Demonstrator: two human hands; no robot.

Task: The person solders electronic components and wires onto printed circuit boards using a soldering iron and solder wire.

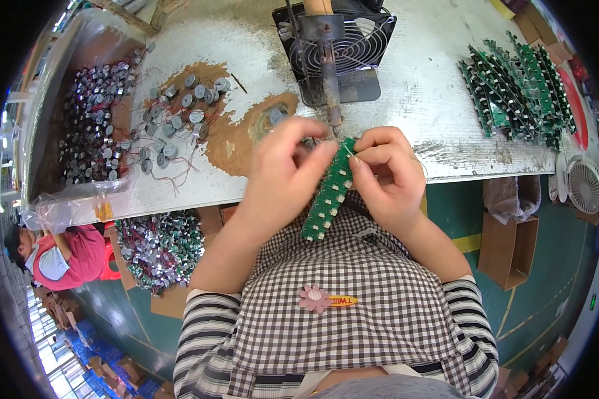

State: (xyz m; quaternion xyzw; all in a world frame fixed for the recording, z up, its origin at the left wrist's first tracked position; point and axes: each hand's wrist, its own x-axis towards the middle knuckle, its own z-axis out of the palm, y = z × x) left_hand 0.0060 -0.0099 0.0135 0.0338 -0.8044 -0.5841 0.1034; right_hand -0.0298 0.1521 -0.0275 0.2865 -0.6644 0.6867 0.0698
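Observation:
A long green circuit board strip (327,199) with a row of white connectors slants between my hands, its upper end just below the tip of a soldering iron (331,86) that points down. My left hand (287,169) is closed beside the strip's upper end. Between its thumb and fingers a bit of grey shows, apparently a small motor, mostly hidden. My right hand (391,176) pinches a thin pale wire (350,151) against the strip's upper right edge. Left of my hands, several small round motors (173,123) with red leads lie loose on the white worktable (246,40).
A plastic-lined box of motors (30,143) stands at the left. A black fan (363,50) sits behind the iron. More circuit board strips (519,90) are piled at the right, near a small white fan (584,185). Below the table are a carton (509,249) and a seated person (73,256).

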